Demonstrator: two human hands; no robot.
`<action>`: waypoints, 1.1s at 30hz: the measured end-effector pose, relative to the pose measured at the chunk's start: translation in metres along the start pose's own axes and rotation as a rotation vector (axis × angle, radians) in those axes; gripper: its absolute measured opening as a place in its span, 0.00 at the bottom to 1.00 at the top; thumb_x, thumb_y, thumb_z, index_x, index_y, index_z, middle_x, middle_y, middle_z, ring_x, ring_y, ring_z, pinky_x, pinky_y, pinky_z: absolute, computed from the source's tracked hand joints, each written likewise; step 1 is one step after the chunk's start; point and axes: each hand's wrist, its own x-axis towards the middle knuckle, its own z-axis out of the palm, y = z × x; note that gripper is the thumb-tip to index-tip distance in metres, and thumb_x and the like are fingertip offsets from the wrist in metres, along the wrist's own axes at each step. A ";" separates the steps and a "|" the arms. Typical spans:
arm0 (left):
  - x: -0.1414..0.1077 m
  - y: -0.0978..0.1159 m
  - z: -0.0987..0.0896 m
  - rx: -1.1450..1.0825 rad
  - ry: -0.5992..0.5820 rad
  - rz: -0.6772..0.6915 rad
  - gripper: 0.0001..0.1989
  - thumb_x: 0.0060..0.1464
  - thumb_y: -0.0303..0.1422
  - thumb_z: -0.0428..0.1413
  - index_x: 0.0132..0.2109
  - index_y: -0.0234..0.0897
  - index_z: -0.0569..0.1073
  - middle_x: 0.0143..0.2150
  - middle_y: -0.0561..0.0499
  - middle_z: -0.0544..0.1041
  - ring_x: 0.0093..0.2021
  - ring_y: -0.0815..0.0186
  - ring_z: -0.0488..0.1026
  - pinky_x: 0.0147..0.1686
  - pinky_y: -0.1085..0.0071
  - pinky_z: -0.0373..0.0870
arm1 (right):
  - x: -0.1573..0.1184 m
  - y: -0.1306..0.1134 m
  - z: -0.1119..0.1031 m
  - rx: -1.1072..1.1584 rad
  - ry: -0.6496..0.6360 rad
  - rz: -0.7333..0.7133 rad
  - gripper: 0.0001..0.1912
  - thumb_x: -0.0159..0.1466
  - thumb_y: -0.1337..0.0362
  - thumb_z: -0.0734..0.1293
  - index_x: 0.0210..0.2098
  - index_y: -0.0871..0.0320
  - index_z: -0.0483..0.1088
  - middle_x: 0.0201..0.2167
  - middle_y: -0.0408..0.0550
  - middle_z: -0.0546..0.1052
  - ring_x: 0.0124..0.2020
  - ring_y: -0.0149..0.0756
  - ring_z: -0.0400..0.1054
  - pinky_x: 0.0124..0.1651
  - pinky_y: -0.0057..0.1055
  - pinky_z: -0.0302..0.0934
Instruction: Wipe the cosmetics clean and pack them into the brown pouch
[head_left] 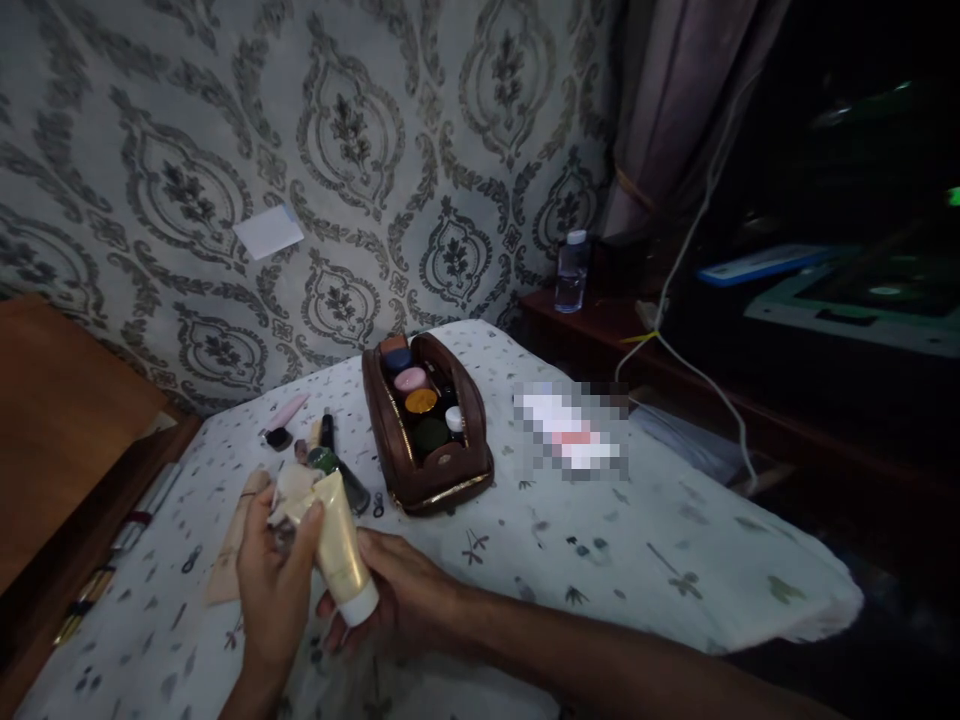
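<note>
A pale gold squeeze tube [342, 545] with a white cap slants across the front of the bed cover. My left hand [274, 565] pinches its upper part with the thumb. A whitish item [298, 485], too unclear to name, shows beside my left fingers. My right hand [397, 580] is curled behind the tube at its capped end, with some fingers hidden. Just beyond my hands lie a dark green bottle [349, 485] and a beige pouch [232, 555]. An unzipped brown toiletry bag [469, 450] stands past them, packed with several jars and lids.
A pink tube [287, 412] and a small dark round item [279, 438] rest left of the bag. On the right lies a blurred white and red item [574, 430]. A water bottle [572, 272] stands by the wall, near a hanging white cable [705, 190].
</note>
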 end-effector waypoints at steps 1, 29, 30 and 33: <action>-0.001 -0.002 0.001 0.052 0.021 0.053 0.21 0.55 0.43 0.60 0.52 0.35 0.72 0.39 0.49 0.74 0.37 0.63 0.74 0.35 0.70 0.73 | -0.001 0.001 0.000 -0.017 0.043 -0.008 0.35 0.55 0.34 0.67 0.45 0.57 0.67 0.27 0.43 0.75 0.24 0.33 0.71 0.28 0.29 0.64; -0.039 -0.020 -0.033 0.465 -0.221 0.730 0.23 0.65 0.24 0.46 0.65 0.41 0.64 0.48 0.42 0.71 0.47 0.58 0.70 0.44 0.61 0.71 | 0.038 0.029 0.019 -0.431 0.536 -0.305 0.35 0.61 0.32 0.57 0.48 0.55 0.70 0.40 0.51 0.76 0.40 0.41 0.69 0.35 0.33 0.65; -0.043 -0.022 -0.036 0.445 -0.241 0.710 0.23 0.65 0.24 0.47 0.64 0.41 0.64 0.47 0.42 0.71 0.46 0.59 0.70 0.44 0.62 0.72 | 0.040 0.029 0.016 -0.430 0.516 -0.275 0.36 0.61 0.32 0.56 0.47 0.57 0.70 0.37 0.50 0.76 0.38 0.40 0.69 0.34 0.33 0.65; -0.049 -0.032 -0.052 0.369 -0.294 0.614 0.20 0.65 0.24 0.47 0.61 0.41 0.67 0.48 0.43 0.70 0.48 0.60 0.71 0.45 0.64 0.73 | 0.040 0.029 0.011 -0.558 0.428 -0.151 0.33 0.65 0.37 0.55 0.47 0.58 0.72 0.31 0.48 0.74 0.29 0.36 0.66 0.29 0.31 0.62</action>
